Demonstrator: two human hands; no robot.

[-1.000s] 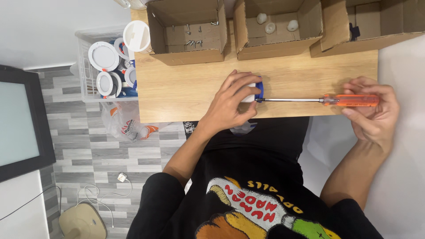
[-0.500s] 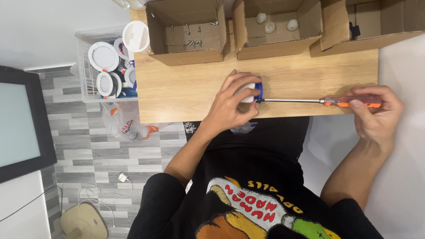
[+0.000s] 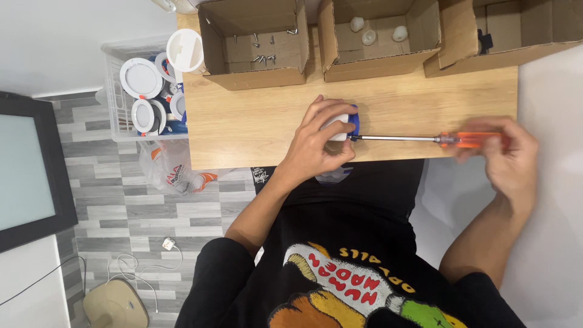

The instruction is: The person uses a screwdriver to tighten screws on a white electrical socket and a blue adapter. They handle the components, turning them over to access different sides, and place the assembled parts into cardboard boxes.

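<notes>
My left hand point(image 3: 319, 143) is closed around a small white and blue part point(image 3: 343, 126) that rests on the wooden table point(image 3: 243, 127). A long screwdriver point(image 3: 425, 139) with an orange handle lies level above the table, its tip meeting the part's right side. My right hand point(image 3: 507, 161) grips the orange handle at the table's right edge; the hand looks blurred.
Three open cardboard boxes stand along the table's far edge: one with screws point(image 3: 258, 42), one with small white parts point(image 3: 376, 33), one with a dark item point(image 3: 492, 36). A clear crate of round white lamps point(image 3: 146, 91) sits left of the table, a plastic bag point(image 3: 170, 170) below it.
My right hand has shifted its grip on the orange handle, rolling around it, while the screwdriver stays against the part. My left hand has held still.
</notes>
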